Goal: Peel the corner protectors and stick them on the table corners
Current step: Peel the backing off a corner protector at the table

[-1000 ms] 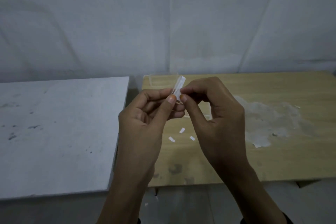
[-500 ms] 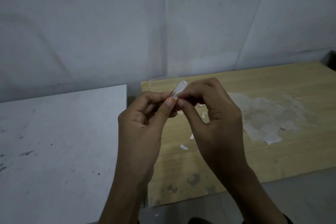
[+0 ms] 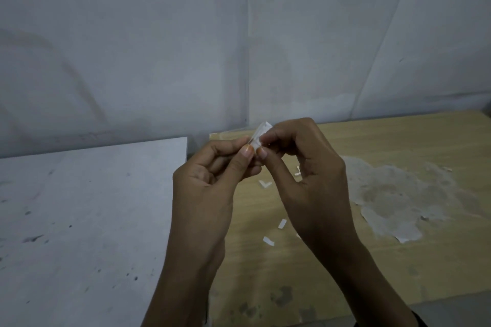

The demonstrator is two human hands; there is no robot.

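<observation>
**Head view, peeling stage.** The left hand [image 3: 210,186] and right hand [image 3: 310,175] meet above the left part of the wooden table [image 3: 265,279]. Both have curled fingers, and each pinches the same small translucent-white corner protector [image 3: 261,132] between thumb and forefinger. The two thumb tips [image 3: 247,152] lie side by side, almost touching, at its lower end. The protector is held in the air, clear of both tabletops. Its long axis runs from the pinch upward and slightly to the right in the picture, so that its upper end stands free above the fingers. Neither hand is nearer — the piece lies midway between them. The grip suggests that the left hand steadies the body while the right works at the backing. Whether a strip has lifted cannot be told, as the fingers hide that face. Small white scraps [image 3: 268,241], probably peeled backing, lie scattered on the wood below the hands, and a pale flaking patch [image 3: 393,194] marks the surface to the right. A white table [image 3: 79,207] stands just beside the wooden one, with a narrow gap between them. The far-left corner of the wooden table lies just behind the left hand's fingers — judged the nearest place for sticking once the adhesive is bare.
</observation>
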